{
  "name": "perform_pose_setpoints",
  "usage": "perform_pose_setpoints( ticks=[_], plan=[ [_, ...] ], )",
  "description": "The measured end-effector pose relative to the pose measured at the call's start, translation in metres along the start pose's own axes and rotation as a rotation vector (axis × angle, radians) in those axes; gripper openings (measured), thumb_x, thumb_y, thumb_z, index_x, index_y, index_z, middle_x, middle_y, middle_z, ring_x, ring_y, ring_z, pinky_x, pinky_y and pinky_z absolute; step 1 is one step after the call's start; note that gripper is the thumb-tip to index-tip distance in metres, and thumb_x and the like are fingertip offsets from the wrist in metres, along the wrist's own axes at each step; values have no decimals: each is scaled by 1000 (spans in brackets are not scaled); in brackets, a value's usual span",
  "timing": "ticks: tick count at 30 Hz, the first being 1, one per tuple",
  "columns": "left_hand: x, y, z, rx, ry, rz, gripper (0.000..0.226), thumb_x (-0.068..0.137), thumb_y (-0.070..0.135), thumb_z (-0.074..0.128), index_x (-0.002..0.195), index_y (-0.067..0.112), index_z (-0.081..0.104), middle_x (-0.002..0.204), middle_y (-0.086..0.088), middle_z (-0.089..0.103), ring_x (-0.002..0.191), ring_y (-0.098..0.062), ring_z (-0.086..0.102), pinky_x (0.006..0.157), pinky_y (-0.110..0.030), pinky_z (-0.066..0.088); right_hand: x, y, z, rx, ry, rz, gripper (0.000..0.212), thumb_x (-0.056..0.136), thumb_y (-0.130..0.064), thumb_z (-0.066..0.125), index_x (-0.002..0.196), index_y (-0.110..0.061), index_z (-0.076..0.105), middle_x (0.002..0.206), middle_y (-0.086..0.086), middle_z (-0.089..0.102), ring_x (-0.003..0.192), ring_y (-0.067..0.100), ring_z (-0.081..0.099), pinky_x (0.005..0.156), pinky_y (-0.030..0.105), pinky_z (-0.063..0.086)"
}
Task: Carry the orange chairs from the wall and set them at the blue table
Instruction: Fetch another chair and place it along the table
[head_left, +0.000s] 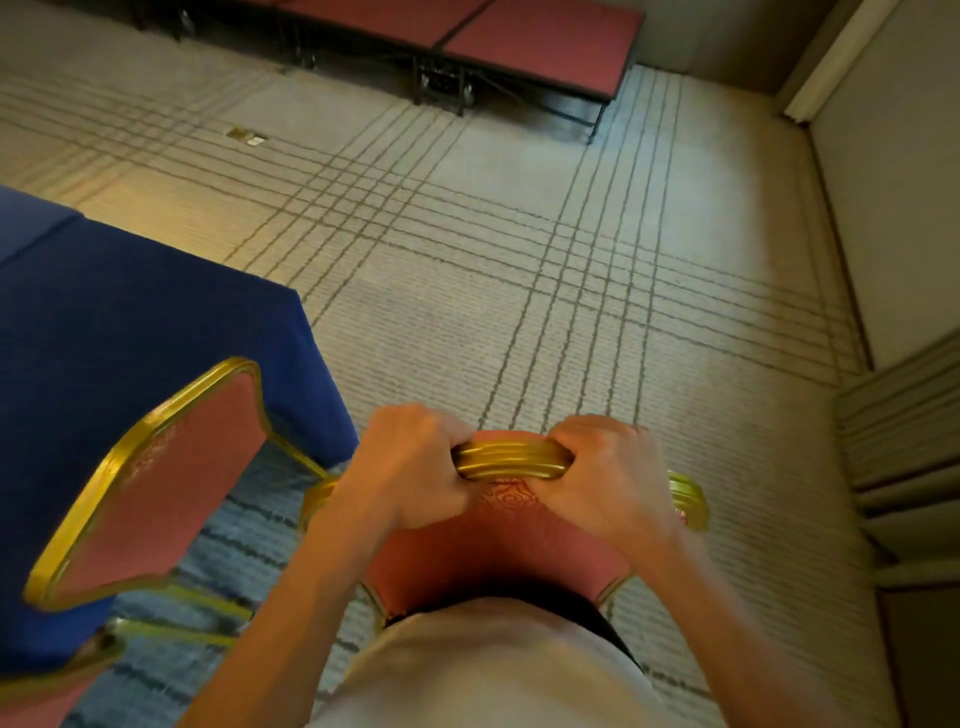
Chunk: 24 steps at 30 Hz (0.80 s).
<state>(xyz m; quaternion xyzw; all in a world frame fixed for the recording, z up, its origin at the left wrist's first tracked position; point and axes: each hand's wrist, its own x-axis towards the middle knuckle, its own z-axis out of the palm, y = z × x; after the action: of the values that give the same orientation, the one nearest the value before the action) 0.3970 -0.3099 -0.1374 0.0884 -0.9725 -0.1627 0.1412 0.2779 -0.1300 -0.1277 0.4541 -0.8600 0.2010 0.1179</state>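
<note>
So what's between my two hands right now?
The gold top rail of the orange chair, in the head view; left hand and right hand both grip it.

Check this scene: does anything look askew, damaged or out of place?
Nothing spilled or damaged. One orange chair at the blue table appears skewed to the table's edge, near its corner. The left hand and right hand grip a second chair by its top rail.

One wide-angle head cam, aimed fwd & steeply down, close above orange chair (511, 540), carpet (467, 218) beyond.
</note>
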Motion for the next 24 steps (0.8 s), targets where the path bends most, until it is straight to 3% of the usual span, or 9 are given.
perform_pose_setpoints(
  ticks=[5, 10, 15, 24],
  plan=[
    [62, -40, -19, -13, 28, 18, 35, 67, 40, 71, 54, 26, 42, 48, 11, 37, 44, -15, 41, 49, -25, 18, 77, 11, 9, -35, 28, -48, 28, 70, -50, 63, 59, -25, 60, 57, -10, 57, 53, 13, 59, 48, 26, 42],
    [115, -73, -12, 10, 26, 26, 37, 63, 39, 66, 52, 24, 34, 47, 9, 35, 42, -15, 36, 49, -26, 17, 123, 32, 39, -27, 24, -25, 30, 67, -41, 79, 57, -22, 57, 56, -9, 55, 52, 13, 56, 45, 27, 43],
    [176, -107, -1, 45, -2, 7, 40, 62, 42, 63, 53, 30, 26, 48, 11, 31, 46, -15, 32, 52, -27, 20, 185, 60, 74, 6, 26, 2, 33, 60, -41, 82, 56, -22, 56, 55, -7, 56, 52, 17, 60, 50, 25, 40],
    [321, -196, 12, 65, -1, -178, 37, 63, 37, 67, 51, 27, 33, 46, 9, 31, 44, -12, 36, 51, -26, 22, 374, 129, 148, 145, 23, -176, 27, 64, -48, 69, 57, -23, 60, 55, -7, 55, 52, 13, 59, 52, 20, 33]
  ],
)
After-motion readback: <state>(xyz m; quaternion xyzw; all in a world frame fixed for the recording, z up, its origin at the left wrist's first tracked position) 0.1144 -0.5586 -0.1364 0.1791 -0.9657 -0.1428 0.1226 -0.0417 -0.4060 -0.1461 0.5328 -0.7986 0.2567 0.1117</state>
